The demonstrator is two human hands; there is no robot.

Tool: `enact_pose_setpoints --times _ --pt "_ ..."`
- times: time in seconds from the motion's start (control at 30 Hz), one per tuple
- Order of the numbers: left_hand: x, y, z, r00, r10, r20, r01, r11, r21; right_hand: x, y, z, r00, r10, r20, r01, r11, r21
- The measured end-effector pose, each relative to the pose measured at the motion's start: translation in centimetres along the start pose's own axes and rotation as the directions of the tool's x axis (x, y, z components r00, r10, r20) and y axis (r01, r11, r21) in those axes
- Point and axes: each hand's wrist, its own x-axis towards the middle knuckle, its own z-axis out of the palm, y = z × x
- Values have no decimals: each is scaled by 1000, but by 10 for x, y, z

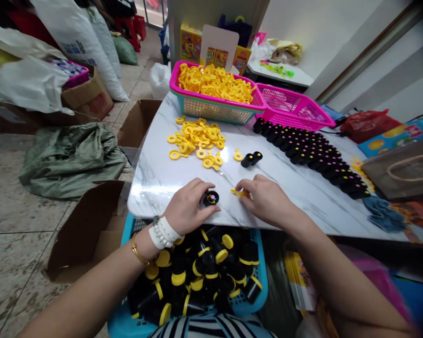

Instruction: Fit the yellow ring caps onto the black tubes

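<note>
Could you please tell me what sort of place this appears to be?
Probably a small assembly workshop: black tubes stand in rows on the table, loose yellow ring pieces lie heaped beside them, and a blue basket below holds many yellow-ended black cylinders.

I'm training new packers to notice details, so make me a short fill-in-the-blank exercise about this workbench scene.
1. The right hand pinches a small ____ piece.
2. The left hand holds a ____ tube.
3. The basket at the near edge of the table, full of capped tubes, is coloured ____.
4. The gold bracelet is worn on the person's ____ arm.

Missing words: yellow; black; blue; left.
</note>
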Motion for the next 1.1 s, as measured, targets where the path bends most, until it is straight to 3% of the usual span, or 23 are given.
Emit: enact_pose_setpoints --times 0.07,0.17,0.23,0.33,0.4,0.5,0.57,0.73,0.9,1.1 --pt "0 1 0 1000 -15 -14 15 1000 -4 4 -1 2 996 -67 55 49 958 284" --pt "0 0 1 1000 -6 -6 6 1000 -24 6 0 8 982 -100 160 -56 653 755" --pt "0 -2 2 1000 2 0 -2 999 -36 4 -2 9 972 -79 221 -163 450 878" --pt "-1 -4 3 1000 8 6 -7 999 -35 0 -11 11 968 -94 233 -193 315 929" --pt "-2 -5 3 1000 4 11 -4 1000 -31 -1 -21 12 983 -75 170 -137 330 934" --pt "-3 -4 2 1000 -5 26 6 1000 -22 0 -33 17 1000 9 -5 0 445 896" --pt "-3 -4 2 999 -8 36 8 1000 -16 1 -38 22 998 50 -50 22 464 886" --pt "-3 -6 3 999 6 47 -6 1000 -6 10 -30 31 989 137 64 -105 315 943" --pt "-3 -6 3 998 11 58 -12 1000 10 14 -20 34 978 35 205 -208 148 967" --pt "-4 -5 3 998 10 57 -9 1000 -10 8 -31 42 982 155 103 -126 146 981"
